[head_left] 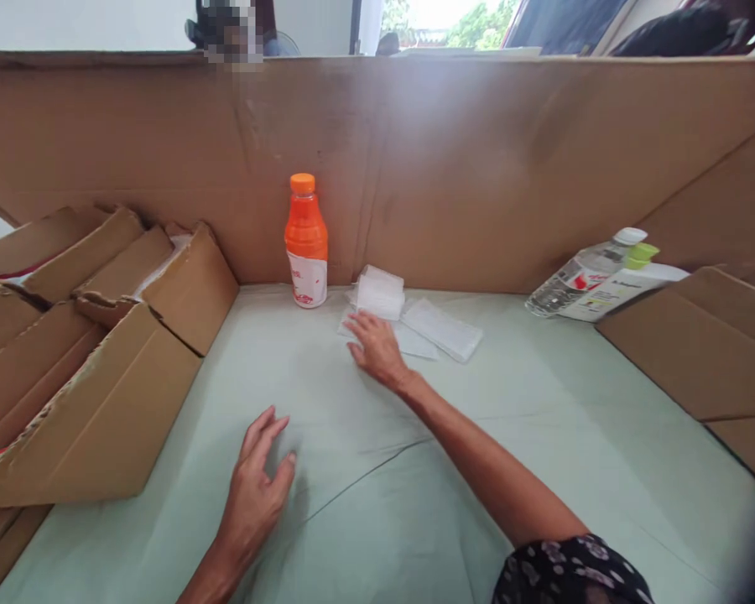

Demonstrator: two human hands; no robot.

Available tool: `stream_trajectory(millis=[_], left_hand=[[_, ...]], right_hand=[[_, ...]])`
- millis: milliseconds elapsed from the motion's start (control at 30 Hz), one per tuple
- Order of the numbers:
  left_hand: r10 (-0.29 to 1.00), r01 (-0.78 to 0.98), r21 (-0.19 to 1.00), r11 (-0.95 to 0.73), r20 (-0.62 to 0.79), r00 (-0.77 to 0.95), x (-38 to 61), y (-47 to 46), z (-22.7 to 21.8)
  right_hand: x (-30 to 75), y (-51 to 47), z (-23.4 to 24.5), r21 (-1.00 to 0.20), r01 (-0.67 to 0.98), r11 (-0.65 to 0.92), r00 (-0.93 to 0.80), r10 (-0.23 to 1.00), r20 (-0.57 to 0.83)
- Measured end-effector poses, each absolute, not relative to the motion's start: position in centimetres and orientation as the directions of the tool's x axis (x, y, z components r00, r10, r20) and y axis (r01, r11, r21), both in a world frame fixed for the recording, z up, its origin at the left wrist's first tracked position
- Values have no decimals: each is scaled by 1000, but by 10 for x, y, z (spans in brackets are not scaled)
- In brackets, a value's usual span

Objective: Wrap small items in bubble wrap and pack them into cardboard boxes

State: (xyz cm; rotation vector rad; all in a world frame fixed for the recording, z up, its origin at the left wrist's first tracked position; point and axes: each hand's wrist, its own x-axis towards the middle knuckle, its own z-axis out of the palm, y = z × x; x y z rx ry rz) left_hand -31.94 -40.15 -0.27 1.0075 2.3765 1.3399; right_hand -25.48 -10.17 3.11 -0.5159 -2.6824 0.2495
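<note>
My right hand (377,346) reaches to the back middle of the cloth, its fingers spread at the near left edge of a small heap of white, translucent flat packets (381,294). Whether the fingertips press on a packet I cannot tell. Another white packet (444,329) lies to the right of that hand. My left hand (261,474) hovers over the cloth nearer to me, thumb and fingers apart, holding nothing. Behind the packets, a little to the left, an orange bottle (307,243) with a white label stands upright by the cardboard wall.
Pale green cloth (352,503) covers the surface. Cardboard boxes (101,411) crowd the left, and a tall cardboard wall (478,168) closes the back. At right, a clear bottle (572,277) leans beside a white container (629,289) and a cardboard box (705,335). Beyond the wall is a person.
</note>
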Motion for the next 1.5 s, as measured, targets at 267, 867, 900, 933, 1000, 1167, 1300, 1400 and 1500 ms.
stream_trajectory(millis=[267, 867, 900, 933, 1000, 1167, 1300, 1400, 1500], left_hand=[[752, 745, 648, 161, 408, -518, -324, -266, -31], [688, 725, 684, 82, 487, -537, -328, -271, -39], [689, 724, 684, 85, 485, -539, -328, -271, -39], [690, 725, 684, 88, 483, -539, -328, -271, -39], [691, 729, 678, 93, 483, -538, -328, -271, -38], [696, 741, 665, 95, 487, -527, -331, -270, -37], [723, 722, 687, 77, 461, -515, -334, -277, -37], [738, 704, 704, 94, 425, -523, -337, -282, -37], [767, 709, 699, 93, 404, -498, -339, -284, -35]], right_hand=[[-250, 5, 37, -503, 488, 714, -624, 688, 371], [-227, -8, 49, -549, 526, 649, -357, 755, 550], [-233, -20, 49, -426, 518, 742, -466, 662, 587], [-241, -32, 49, -320, 478, 818, -576, 567, 590], [-261, -48, 49, -160, 368, 916, -761, 395, 514], [-287, -50, 53, -74, 406, 911, -874, 410, 262], [-246, -60, 57, -121, 438, 891, -826, 452, 336], [-184, -68, 59, -154, 522, 839, -750, 537, 385], [-96, -56, 69, -137, 740, 659, -567, 719, 402]])
